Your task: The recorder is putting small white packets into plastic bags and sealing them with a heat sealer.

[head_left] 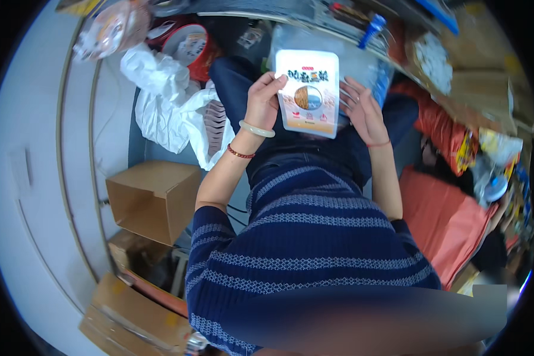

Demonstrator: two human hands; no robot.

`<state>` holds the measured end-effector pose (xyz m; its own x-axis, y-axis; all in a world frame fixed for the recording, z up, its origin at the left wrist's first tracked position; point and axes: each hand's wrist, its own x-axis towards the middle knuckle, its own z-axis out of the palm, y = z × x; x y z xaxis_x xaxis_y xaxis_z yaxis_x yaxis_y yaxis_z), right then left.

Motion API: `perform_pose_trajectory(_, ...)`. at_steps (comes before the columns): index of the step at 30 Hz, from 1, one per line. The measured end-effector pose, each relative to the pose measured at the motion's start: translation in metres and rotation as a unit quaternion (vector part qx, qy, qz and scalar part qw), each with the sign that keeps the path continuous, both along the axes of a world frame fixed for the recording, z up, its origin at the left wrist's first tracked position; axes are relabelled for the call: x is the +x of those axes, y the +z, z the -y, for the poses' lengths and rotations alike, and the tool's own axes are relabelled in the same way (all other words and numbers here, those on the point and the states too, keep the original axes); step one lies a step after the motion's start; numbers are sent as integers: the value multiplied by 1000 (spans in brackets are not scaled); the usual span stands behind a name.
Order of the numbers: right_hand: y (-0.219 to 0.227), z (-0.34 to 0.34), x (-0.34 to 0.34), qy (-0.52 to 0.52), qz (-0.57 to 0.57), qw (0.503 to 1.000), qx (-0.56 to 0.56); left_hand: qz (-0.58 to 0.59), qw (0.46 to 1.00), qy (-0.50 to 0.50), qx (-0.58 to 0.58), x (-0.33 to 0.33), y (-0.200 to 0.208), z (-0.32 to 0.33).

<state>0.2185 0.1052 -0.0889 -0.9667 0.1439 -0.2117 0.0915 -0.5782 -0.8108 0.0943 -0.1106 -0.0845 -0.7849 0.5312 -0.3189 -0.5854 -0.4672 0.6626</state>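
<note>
My left hand [263,101] pinches the left edge of a flat white food pouch [307,121], thumb on its front. The pouch stands upright above my lap, with dark printing, a round picture and an orange lower band on its face. Beside its right edge is my right hand [363,115], fingers apart and palm turned toward the pouch. Whether those fingertips touch the pouch's edge or back, I cannot tell. A clear plastic bag [291,37] lies beyond the pouch, partly hidden by it.
Left of my legs are a white plastic bag [160,118] with brownish pouches in it, a red bucket [199,58] and an open cardboard box [154,196]. A blue object [372,31] lies on the table edge ahead. Orange-red sacks [442,219] lie at my right.
</note>
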Motion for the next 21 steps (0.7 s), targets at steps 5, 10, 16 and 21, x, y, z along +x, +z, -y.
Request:
perform_pose_trajectory(5,-18,-9,16,-2,13,999,-51,-16,999,38,5,6,-3,-35)
perform_pose_trajectory(10,-42,15,17,-77,-87,974,-195,16,994,71,80,14,-6,-67)
perform_pose_trajectory(16,-13,15,-19,-213,11,977,-14,-145,986,80,37,39,-6,-83)
perform_pose_trajectory(21,1,-33,-1,-142,-5,989,38,60,940,-140,307,8,-9,-47)
